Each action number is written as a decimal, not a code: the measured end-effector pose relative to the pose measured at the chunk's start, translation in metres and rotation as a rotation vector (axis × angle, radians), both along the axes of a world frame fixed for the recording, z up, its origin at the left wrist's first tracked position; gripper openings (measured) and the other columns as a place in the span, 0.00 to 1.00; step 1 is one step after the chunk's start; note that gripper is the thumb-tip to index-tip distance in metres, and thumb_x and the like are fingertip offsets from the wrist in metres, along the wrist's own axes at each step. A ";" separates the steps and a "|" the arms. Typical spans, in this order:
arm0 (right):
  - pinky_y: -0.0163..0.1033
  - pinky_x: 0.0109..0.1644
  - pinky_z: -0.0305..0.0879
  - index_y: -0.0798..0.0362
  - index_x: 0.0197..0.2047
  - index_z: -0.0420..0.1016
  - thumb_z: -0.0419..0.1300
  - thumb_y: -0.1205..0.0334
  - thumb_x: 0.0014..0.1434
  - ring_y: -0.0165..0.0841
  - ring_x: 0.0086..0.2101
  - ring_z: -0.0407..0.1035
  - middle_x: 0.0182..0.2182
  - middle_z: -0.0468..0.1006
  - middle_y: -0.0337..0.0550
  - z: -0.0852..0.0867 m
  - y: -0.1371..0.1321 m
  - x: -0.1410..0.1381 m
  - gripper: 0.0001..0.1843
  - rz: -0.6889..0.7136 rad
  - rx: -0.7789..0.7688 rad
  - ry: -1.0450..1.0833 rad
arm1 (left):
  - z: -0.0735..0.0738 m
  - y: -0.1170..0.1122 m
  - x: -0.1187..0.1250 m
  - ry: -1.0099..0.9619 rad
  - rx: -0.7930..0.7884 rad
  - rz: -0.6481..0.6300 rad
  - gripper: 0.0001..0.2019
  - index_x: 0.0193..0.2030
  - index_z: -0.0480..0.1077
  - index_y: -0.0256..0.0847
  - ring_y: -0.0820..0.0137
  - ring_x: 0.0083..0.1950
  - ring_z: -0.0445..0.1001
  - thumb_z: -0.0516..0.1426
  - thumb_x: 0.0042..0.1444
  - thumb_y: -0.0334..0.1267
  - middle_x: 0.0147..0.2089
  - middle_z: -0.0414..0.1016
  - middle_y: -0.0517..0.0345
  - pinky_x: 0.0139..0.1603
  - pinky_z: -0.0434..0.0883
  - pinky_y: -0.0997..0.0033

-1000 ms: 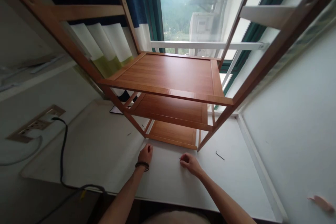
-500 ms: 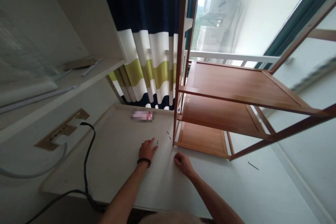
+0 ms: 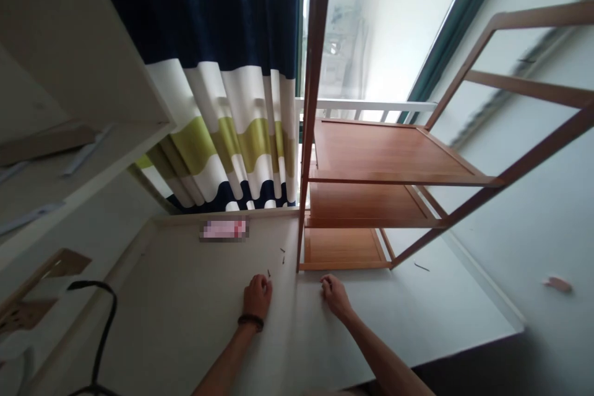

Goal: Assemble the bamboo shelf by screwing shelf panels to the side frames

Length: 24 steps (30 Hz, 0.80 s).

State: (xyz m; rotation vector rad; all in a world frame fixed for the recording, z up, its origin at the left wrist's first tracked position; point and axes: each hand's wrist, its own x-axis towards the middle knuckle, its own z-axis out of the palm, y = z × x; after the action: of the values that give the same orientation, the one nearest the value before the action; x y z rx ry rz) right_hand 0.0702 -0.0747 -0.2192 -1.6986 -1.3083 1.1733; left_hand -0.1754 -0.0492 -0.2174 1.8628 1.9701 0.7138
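Observation:
My left hand (image 3: pixel 257 297) is low over the white tabletop, its fingers curled in. Just beyond its fingertips is a small screw (image 3: pixel 268 273); whether they touch it I cannot tell. Two more small screws (image 3: pixel 283 255) lie farther off, close to the leg of a brown wooden shelf rack (image 3: pixel 346 248). In front of the rack's lowest shelf, my right hand (image 3: pixel 337 297) has thumb and fingers drawn together in a pinch. Anything inside either hand is hidden or too small to make out.
A bent metal rod, like a hex key (image 3: pixel 421 266), lies right of the rack. A blurred-out pink item (image 3: pixel 224 229) rests by the back edge below the striped curtain (image 3: pixel 250 136). At left are a black cable (image 3: pixel 107 322), a socket panel (image 3: pixel 55 266) and a wall shelf (image 3: pixel 139 143).
My view has shifted, moving the rack and curtain left in the picture. My left hand's fingers, spread beside the screw before, have curled in. My right hand has moved rightward along the rack's front.

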 end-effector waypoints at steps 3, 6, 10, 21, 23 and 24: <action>0.35 0.25 0.63 0.53 0.32 0.68 0.48 0.61 0.55 0.31 0.23 0.68 0.26 0.72 0.42 0.005 -0.003 0.022 0.10 -0.020 -0.030 0.051 | 0.010 -0.006 0.020 -0.054 0.027 -0.066 0.07 0.24 0.55 0.44 0.68 0.29 0.68 0.47 0.52 0.36 0.26 0.66 0.58 0.33 0.67 0.68; 0.35 0.25 0.65 0.54 0.31 0.69 0.51 0.57 0.53 0.30 0.22 0.69 0.23 0.72 0.40 0.008 -0.006 0.047 0.10 0.022 -0.053 0.123 | 0.035 -0.009 0.048 -0.103 0.054 -0.132 0.06 0.24 0.55 0.44 0.69 0.27 0.67 0.47 0.52 0.37 0.25 0.66 0.60 0.31 0.66 0.70; 0.35 0.27 0.66 0.55 0.31 0.70 0.54 0.51 0.50 0.30 0.23 0.70 0.24 0.73 0.40 0.009 -0.006 0.087 0.15 0.059 -0.078 0.192 | 0.085 -0.008 0.101 -0.189 0.055 -0.310 0.08 0.26 0.55 0.44 0.71 0.26 0.66 0.48 0.55 0.40 0.24 0.65 0.61 0.30 0.64 0.71; 0.37 0.27 0.65 0.58 0.30 0.70 0.60 0.48 0.44 0.28 0.22 0.68 0.23 0.73 0.40 0.062 0.001 0.196 0.19 0.173 -0.102 0.370 | 0.181 -0.014 0.267 -0.273 0.136 -0.563 0.06 0.30 0.60 0.41 0.75 0.26 0.64 0.49 0.57 0.36 0.24 0.64 0.63 0.29 0.63 0.75; 0.38 0.29 0.66 0.58 0.31 0.71 0.60 0.52 0.45 0.29 0.23 0.69 0.24 0.74 0.41 0.080 0.002 0.220 0.16 0.231 -0.074 0.399 | 0.201 -0.019 0.289 -0.348 0.203 -0.548 0.04 0.34 0.62 0.40 0.74 0.30 0.67 0.50 0.58 0.36 0.29 0.68 0.61 0.33 0.66 0.74; 0.38 0.30 0.67 0.58 0.32 0.71 0.60 0.54 0.46 0.29 0.24 0.69 0.24 0.75 0.41 0.089 0.004 0.231 0.15 0.264 -0.065 0.416 | 0.212 -0.021 0.298 -0.387 0.237 -0.522 0.03 0.36 0.63 0.40 0.74 0.32 0.68 0.50 0.58 0.36 0.31 0.69 0.59 0.35 0.67 0.74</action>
State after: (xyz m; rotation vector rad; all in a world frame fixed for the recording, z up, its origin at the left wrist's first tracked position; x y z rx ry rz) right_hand 0.3014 -0.0708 -0.1304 -1.2547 -1.2618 1.6349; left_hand 0.1226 -0.0699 -0.0053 2.0542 1.1357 1.0682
